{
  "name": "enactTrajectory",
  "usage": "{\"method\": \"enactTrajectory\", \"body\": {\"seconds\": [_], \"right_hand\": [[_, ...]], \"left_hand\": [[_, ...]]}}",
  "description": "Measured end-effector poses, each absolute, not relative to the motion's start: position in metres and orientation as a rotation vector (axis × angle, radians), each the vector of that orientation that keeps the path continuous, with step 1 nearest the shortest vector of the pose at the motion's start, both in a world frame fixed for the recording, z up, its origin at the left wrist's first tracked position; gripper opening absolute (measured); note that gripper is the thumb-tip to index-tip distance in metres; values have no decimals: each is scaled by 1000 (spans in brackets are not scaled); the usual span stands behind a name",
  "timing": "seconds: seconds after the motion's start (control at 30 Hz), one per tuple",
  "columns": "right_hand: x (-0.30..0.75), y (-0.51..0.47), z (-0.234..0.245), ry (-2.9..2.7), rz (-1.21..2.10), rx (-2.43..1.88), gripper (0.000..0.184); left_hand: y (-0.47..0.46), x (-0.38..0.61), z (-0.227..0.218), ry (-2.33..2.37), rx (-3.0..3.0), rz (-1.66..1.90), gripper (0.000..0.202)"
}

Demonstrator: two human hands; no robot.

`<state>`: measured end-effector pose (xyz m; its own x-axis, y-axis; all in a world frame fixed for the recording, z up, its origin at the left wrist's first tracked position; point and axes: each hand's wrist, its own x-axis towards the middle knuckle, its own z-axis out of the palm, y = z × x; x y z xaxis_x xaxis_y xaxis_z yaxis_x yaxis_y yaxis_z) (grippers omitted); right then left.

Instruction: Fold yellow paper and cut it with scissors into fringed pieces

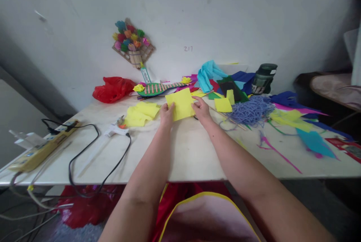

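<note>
Yellow sheet is held over the desk, between front and back edges, left hand and right hand each pinching a side; I'd call it light, easily creased, best taken by opposite edges.

Matt paper is seen in the yellow sheet; thin, glossy plastic (much crumpled) is shown by the red bag, smooth plastic by the power strip, matt fibre by the yarn.

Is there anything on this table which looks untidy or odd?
Yes: the bluish-purple string lies in a loose, unwound tangle to the right of the right hand, with stray loops spreading onto the table.
</note>
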<state>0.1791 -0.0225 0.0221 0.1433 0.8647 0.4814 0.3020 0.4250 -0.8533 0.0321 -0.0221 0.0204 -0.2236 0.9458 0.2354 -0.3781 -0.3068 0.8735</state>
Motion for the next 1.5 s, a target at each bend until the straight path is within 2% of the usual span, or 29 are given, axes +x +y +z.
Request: {"method": "enactTrajectory", "body": {"seconds": [0.4, 0.63, 0.77, 1.03, 1.5], "right_hand": [[181, -21, 22, -1455, 424, -1154, 41], [181, -21, 24, -1433, 405, -1178, 33], [182, -18, 22, -1343, 510, -1115, 30], [183, -18, 25, -1041, 950, -984, 36], [183, -26, 32, -1040, 1016, -918, 32]], "left_hand": [[-22, 33, 21, 822, 1007, 1696, 27], [-21, 32, 19, 847, 1004, 1684, 27], [-21, 31, 18, 856, 999, 1671, 27], [-21, 31, 19, 785, 1001, 1634, 32], [-21, 31, 19, 800, 952, 1630, 29]]}}
